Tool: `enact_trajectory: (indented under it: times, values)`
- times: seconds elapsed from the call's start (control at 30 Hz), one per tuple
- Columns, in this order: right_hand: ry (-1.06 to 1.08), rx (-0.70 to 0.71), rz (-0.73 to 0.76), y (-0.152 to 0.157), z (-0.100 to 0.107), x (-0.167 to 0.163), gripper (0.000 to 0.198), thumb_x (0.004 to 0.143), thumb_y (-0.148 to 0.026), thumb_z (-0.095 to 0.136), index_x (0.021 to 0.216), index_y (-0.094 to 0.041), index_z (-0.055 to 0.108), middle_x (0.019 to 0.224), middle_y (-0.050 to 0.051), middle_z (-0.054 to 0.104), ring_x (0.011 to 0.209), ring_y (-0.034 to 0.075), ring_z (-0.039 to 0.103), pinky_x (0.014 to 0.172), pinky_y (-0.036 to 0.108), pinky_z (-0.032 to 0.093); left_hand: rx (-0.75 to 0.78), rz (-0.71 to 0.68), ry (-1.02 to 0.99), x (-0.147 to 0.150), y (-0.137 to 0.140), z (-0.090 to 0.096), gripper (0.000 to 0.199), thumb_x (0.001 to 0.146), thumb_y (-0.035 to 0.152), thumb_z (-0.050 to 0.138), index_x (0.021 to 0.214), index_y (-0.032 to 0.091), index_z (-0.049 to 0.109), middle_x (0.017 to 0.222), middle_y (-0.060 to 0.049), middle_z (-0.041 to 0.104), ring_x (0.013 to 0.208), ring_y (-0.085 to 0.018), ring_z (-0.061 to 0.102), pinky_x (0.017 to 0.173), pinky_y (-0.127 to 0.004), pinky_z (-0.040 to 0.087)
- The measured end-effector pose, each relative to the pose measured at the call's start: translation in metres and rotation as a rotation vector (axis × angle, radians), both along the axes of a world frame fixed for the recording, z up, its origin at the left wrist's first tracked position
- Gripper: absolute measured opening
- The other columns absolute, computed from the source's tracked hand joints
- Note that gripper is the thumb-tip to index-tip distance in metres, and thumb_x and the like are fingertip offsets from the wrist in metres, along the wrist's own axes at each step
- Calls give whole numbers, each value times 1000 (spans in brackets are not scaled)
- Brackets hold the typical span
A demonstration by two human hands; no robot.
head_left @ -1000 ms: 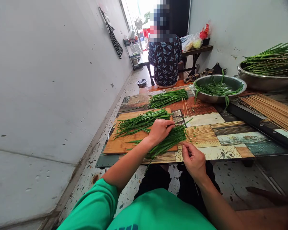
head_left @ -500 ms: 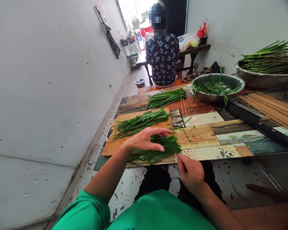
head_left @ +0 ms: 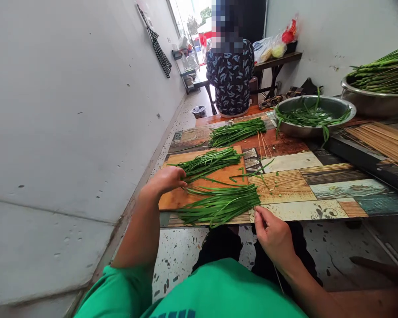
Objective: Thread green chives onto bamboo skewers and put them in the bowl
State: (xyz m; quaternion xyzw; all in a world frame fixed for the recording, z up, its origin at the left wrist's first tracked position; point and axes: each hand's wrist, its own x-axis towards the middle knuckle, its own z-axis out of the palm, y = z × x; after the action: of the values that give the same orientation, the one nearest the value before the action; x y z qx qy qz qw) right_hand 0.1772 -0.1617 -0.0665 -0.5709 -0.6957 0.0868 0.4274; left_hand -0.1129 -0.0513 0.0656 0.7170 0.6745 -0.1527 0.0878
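My right hand (head_left: 274, 233) pinches a thin bamboo skewer (head_left: 279, 279), whose rear end shows below the wrist. Its fingertips are at the cut right ends of a spread row of garlic chives (head_left: 223, 204) along the table's near edge. Over the left part of the wooden cutting board (head_left: 168, 201), my left hand (head_left: 168, 180) is closed at the leafy tips of chives, its fingertips partly hidden. Another chive bunch (head_left: 212, 162) lies on the board, its left end by that hand. How many stalks the fingers hold cannot be seen.
A third chive bunch (head_left: 237, 131) lies farther back, beside a few loose skewers (head_left: 263, 145). To the right are a metal bowl (head_left: 315, 128) of chives, a large black-handled knife (head_left: 368, 165), piled skewers (head_left: 384, 143) and a basin (head_left: 365, 99) of skewered greens. A person (head_left: 230, 79) sits beyond.
My left hand has moved left from above the near chives to the leafy tips on the board and closed. The near row now lies spread out. My right hand stays at its cut ends.
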Motion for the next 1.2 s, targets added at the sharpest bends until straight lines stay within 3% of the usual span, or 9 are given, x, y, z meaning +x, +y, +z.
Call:
enact_trajectory:
  times: [0.07, 0.17, 0.3, 0.4, 0.6, 0.77, 0.93, 1.2]
  values:
    - [5, -19, -6, 0, -1, 1, 26, 89, -24, 44, 92, -13, 67, 76, 6, 73, 61, 17, 69, 54, 24, 51, 145, 27, 106, 3, -4, 11, 33, 76, 37, 62, 104, 22, 68, 99, -6, 70, 90, -22, 63, 73, -27, 41]
    - [32, -50, 6, 0, -2, 0, 26, 88, -25, 44, 90, -13, 67, 72, 5, 72, 58, 16, 68, 52, 24, 49, 297, -199, 9, 35, -12, 14, 25, 84, 30, 53, 100, 24, 70, 105, -4, 70, 99, -22, 61, 84, -31, 39]
    - [57, -84, 12, -2, -1, 1, 24, 88, -26, 45, 88, -14, 66, 71, 4, 72, 57, 15, 67, 50, 22, 48, 258, -515, -172, 96, -7, -15, 25, 89, 26, 47, 94, 22, 71, 97, -5, 70, 96, -21, 60, 86, -34, 35]
    - [73, -108, 9, -4, -1, 3, 24, 87, -27, 46, 89, -15, 67, 72, 4, 72, 54, 14, 66, 46, 22, 45, 222, -598, -238, 124, 2, -39, 23, 88, 27, 49, 91, 20, 71, 93, -6, 69, 94, -21, 58, 84, -34, 33]
    - [139, -144, 18, -3, -4, 5, 24, 86, -29, 47, 90, -15, 67, 72, 4, 72, 55, 15, 66, 47, 22, 46, 221, -570, -317, 129, 7, -48, 19, 85, 23, 50, 82, 16, 67, 88, -5, 68, 89, -20, 59, 78, -33, 34]
    - [195, -171, 28, 0, -6, 4, 23, 86, -29, 48, 90, -16, 66, 75, 3, 72, 61, 15, 67, 56, 24, 51, 259, -472, -465, 125, 9, -50, 14, 80, 18, 49, 79, 15, 63, 78, -3, 66, 72, -15, 57, 68, -26, 37]
    - [224, -212, 40, 1, -6, 4, 23, 86, -29, 47, 93, -16, 66, 77, 3, 72, 63, 15, 67, 59, 24, 51, 199, -391, -589, 122, 10, -55, 8, 73, 15, 55, 71, 15, 63, 67, 0, 62, 60, -11, 52, 58, -22, 36]
    - [220, -204, 52, 2, -4, 5, 24, 87, -29, 47, 93, -16, 66, 79, 4, 72, 67, 16, 68, 60, 25, 51, 147, -318, -824, 125, 13, -66, 17, 73, 14, 58, 84, 14, 70, 70, 1, 64, 63, -9, 54, 60, -18, 40]
